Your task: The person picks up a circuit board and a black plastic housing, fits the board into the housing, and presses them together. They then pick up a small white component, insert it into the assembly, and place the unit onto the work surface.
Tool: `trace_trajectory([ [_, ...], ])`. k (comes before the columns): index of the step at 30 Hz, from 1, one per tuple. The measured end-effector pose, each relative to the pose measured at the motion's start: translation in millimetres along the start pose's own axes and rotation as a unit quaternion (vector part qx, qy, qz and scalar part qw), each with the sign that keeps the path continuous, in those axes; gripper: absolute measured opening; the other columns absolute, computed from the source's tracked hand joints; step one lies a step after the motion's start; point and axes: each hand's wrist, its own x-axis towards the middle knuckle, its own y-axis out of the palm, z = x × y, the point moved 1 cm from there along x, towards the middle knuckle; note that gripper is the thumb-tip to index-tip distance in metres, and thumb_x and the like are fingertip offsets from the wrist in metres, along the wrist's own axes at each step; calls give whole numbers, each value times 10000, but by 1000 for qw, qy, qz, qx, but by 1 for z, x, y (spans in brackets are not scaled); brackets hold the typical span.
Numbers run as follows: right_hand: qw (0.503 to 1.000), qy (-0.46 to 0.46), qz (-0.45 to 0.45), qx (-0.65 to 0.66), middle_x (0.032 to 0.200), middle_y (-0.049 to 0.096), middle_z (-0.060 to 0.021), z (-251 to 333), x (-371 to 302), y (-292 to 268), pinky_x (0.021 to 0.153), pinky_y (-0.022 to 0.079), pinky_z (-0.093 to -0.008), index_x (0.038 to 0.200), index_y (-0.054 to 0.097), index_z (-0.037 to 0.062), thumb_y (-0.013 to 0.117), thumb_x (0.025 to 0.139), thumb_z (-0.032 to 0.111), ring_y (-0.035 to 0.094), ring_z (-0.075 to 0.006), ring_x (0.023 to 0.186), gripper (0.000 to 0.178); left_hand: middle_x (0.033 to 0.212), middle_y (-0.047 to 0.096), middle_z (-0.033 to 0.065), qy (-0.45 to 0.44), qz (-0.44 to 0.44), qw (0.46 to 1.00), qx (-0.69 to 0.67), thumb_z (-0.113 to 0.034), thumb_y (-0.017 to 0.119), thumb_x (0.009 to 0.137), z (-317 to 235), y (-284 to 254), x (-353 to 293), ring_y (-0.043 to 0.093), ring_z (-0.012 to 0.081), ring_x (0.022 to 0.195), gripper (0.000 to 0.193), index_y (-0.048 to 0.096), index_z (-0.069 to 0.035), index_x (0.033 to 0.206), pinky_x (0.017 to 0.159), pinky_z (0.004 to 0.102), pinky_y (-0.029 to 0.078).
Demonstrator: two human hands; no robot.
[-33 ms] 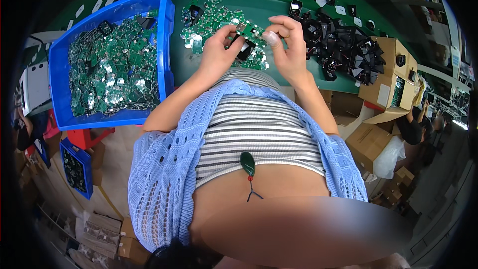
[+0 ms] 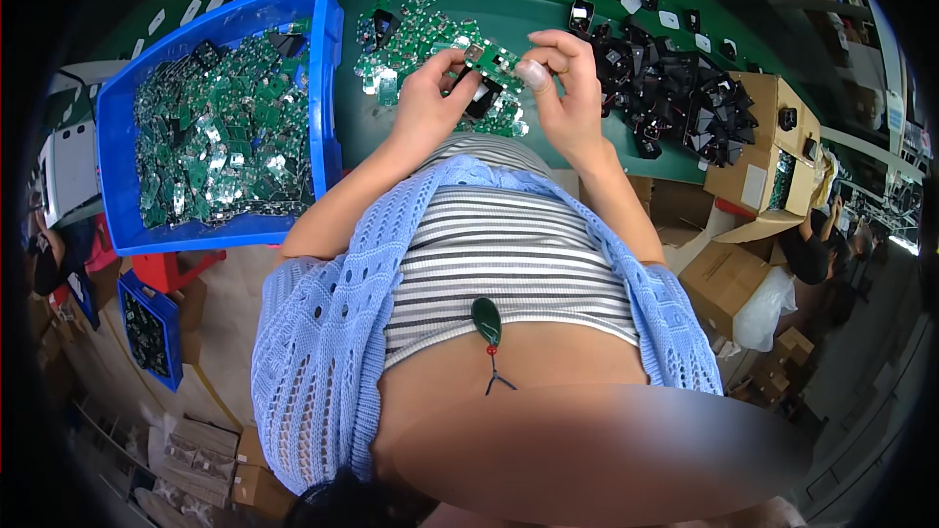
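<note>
Between my two hands, a green circuit board (image 2: pixel 495 60) is held up over the bench. My left hand (image 2: pixel 428 103) closes thumb and fingers on its left end. The thumb and forefinger of my right hand (image 2: pixel 569 96) pinch its right end. Just below the board is a small black plastic case (image 2: pixel 481 98), close to my left thumb; whether that hand also holds it I cannot tell. A loose pile of green circuit boards (image 2: pixel 421 29) spreads on the green bench behind and beneath my hands.
A blue bin (image 2: pixel 321 117) heaped with circuit boards stands at left. To the right lies a heap of black plastic cases (image 2: pixel 675 88), beside an open cardboard box (image 2: pixel 758 176). Cases and white cards line the bench's far side. Another person's arm (image 2: pixel 812 235) shows at far right.
</note>
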Motion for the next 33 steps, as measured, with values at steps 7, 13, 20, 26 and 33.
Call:
trace_trajectory([
  [7,998,57,2,-3,796,562,-57,-3,-7,-2,611,429,-212,1104,397,5,537,861,69,537,-91,701,287,848,612,63,-40,29,998,-48,-118,574,828,-3,-3,-3,572,89,662,254,546,3,1050,572,231,463],
  [13,981,151,-38,117,709,560,-46,-12,-21,8,540,407,-212,1095,420,17,577,822,55,500,-77,602,317,816,596,53,-137,59,968,-203,-169,547,865,-30,1,-11,576,92,679,334,495,31,1128,550,225,495],
  [20,991,0,-36,-126,765,533,-38,8,-10,4,486,389,-219,937,581,40,633,766,56,493,-98,594,179,776,566,30,-129,79,986,-74,-173,567,836,-29,0,-8,499,52,539,254,578,-27,1043,419,191,413],
  [26,997,5,-45,-62,776,524,-50,9,-7,3,487,398,-225,849,582,31,625,751,30,487,-106,599,108,894,574,56,-18,-1,997,-80,-85,564,809,-46,0,-5,534,51,730,202,612,-88,1006,558,202,448],
  [33,970,-120,33,-207,793,536,-60,23,8,-7,548,455,-293,828,559,35,621,720,21,561,-212,677,125,1031,550,70,136,-11,987,87,-28,593,796,-54,-4,-9,541,117,866,166,633,-72,951,635,195,447],
])
